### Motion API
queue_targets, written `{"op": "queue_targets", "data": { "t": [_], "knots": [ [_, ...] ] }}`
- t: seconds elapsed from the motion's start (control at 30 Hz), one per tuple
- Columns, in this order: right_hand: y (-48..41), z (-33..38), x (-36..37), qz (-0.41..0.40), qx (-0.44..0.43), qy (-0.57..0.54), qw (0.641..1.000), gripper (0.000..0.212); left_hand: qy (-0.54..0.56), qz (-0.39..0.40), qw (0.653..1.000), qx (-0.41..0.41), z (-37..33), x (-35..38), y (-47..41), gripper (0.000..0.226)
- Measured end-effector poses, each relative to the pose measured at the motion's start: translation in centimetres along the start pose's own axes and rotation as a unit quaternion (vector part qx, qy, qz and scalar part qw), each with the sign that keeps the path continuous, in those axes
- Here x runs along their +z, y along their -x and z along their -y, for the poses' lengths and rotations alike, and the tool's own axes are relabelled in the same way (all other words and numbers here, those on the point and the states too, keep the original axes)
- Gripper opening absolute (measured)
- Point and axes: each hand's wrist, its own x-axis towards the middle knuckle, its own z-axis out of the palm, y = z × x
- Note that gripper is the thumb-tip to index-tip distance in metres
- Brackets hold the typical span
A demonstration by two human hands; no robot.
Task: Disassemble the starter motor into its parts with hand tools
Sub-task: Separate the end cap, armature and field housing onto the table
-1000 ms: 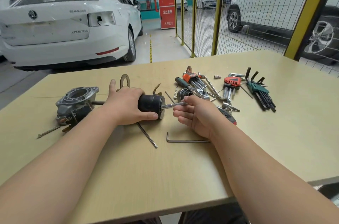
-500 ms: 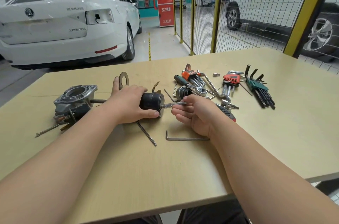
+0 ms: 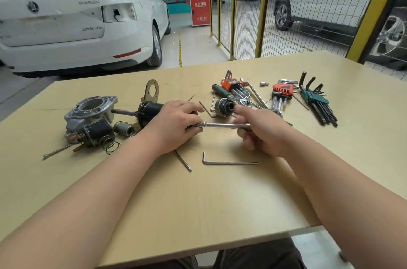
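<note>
On the table (image 3: 220,207), my left hand (image 3: 174,124) grips the black cylindrical motor body (image 3: 150,109), whose shaft (image 3: 123,111) points left toward the aluminium nose housing (image 3: 92,107). A long thin metal rod (image 3: 222,125) runs from the right end of the motor body into my right hand (image 3: 262,134), which holds it with curled fingers. The index finger of that hand is stretched out to the left. The rod's far end is hidden in my right hand. The black solenoid (image 3: 97,131) lies in front of the housing.
A spring (image 3: 112,146), a small sleeve (image 3: 124,128) and a loose bolt (image 3: 57,151) lie left. An L hex key (image 3: 229,162) and a thin bolt (image 3: 182,160) lie near me. A round end cap (image 3: 224,107), ratchet (image 3: 243,101) and hex key sets (image 3: 315,99) sit behind my right hand.
My right hand has moved to the right, and much more of the metal rod now shows between it and the motor body. My left hand has shifted toward the motor's right end.
</note>
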Motion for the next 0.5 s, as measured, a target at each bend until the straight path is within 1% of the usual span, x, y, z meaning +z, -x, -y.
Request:
{"op": "queue_targets", "data": {
  "t": [0.07,0.13,0.2,0.3,0.37,0.43,0.5],
  "knots": [
    [0.1,-0.2,-0.6,0.018,-0.041,0.146,0.988,0.039,0.002,-0.004,1.0,-0.01,0.2,0.1,0.0,0.018],
    [0.0,-0.2,-0.6,0.045,-0.05,0.197,0.978,0.039,0.008,-0.002,1.0,-0.026,0.4,0.1,-0.2,0.022],
    [-0.1,0.1,-0.3,0.066,-0.028,0.19,0.979,0.038,0.025,0.018,0.998,-0.052,0.5,0.1,-0.5,0.035],
    [-0.3,0.6,-0.2,0.098,0.03,0.172,0.98,0.038,0.066,0.045,0.993,-0.083,1.0,-0.3,-0.6,0.06],
    [-0.4,0.7,-0.3,0.11,0.047,0.171,0.978,0.038,0.085,0.061,0.99,-0.097,1.9,-0.6,-0.7,0.074],
    [-0.4,0.6,-0.2,0.122,0.053,0.169,0.977,0.038,0.04,0.104,0.989,-0.096,2.7,-0.9,-0.8,0.086],
    [-0.3,0.4,0.0,0.136,0.054,0.166,0.975,0.037,-0.033,0.123,0.988,-0.086,3.0,-0.6,-1.0,0.089]
  ]
}}
